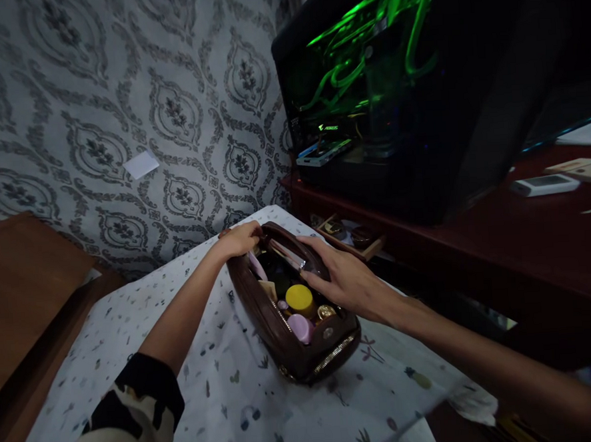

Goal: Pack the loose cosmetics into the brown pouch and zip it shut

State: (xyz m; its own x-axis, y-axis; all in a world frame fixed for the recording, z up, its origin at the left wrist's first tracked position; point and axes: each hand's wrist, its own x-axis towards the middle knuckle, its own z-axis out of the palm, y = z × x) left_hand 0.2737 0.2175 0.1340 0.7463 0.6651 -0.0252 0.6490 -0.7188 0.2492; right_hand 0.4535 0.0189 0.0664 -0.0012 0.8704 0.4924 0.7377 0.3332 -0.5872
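Observation:
A brown zippered pouch [266,313] lies open on a white patterned cloth [220,392]. Inside it show a yellow lid [300,297], a pink lid [300,326], a small gold piece [326,310] and other small items. My left hand [240,239] grips the pouch's far end, fingers curled over the rim. My right hand [342,278] rests on the pouch's right rim with fingers stretched toward the opening; its fingertips touch a flat dark item [290,254] at the top of the opening.
A dark red desk [501,235] stands to the right with a black computer case [382,89] glowing green, a white device [543,184] and papers. An open drawer [349,234] with small round things sits beside the pouch. A brown wooden surface [24,284] is at left; patterned wallpaper behind.

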